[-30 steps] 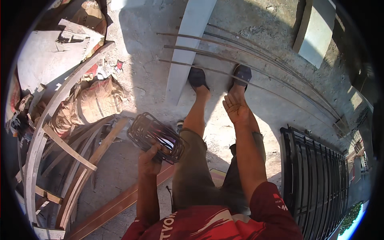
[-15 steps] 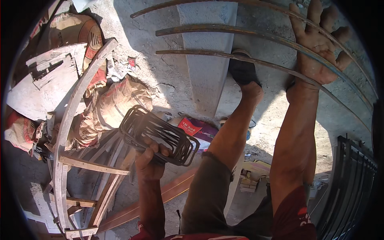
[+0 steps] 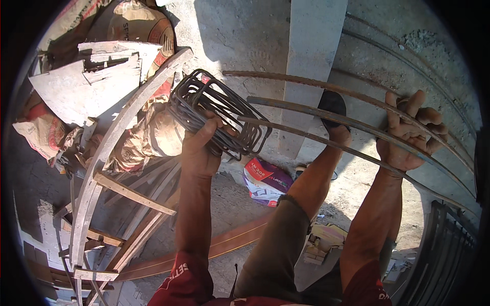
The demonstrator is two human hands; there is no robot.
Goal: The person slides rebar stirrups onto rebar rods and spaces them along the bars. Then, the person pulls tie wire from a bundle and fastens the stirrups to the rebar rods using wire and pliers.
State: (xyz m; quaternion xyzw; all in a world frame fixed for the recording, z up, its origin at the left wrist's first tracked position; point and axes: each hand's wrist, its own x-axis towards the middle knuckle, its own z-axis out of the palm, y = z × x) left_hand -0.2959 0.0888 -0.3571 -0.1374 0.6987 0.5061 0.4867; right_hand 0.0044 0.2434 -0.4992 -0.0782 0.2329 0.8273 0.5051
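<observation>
My left hand [image 3: 201,153] is closed round a bundle of dark rectangular rebar stirrups [image 3: 224,107], fingers hooked through the wires. Across to the right, my right hand [image 3: 408,145] is palm up with its fingers curled upward among three long steel rebars [image 3: 326,116], which lie over the palm and between the fingers. The bars run side by side, bowed by the lens, rusty brown to grey. Their left ends reach the bundle's right side, and the nearest end overlaps it in view. Whether they pass inside the stirrups I cannot tell.
A white-grey plank or post [image 3: 311,51] lies beyond the bars. At left are paper cement sacks [image 3: 145,25], a broken white board [image 3: 97,86] and a wooden frame [image 3: 84,214]. A purple-red bag [image 3: 268,178] lies by my leg. Dark metal grating [image 3: 434,260] stands at right.
My left hand has raised the stirrups up and toward the bars' ends. The right hand and bars sit lower in view, and its spread fingers have curled in. The view has shifted.
</observation>
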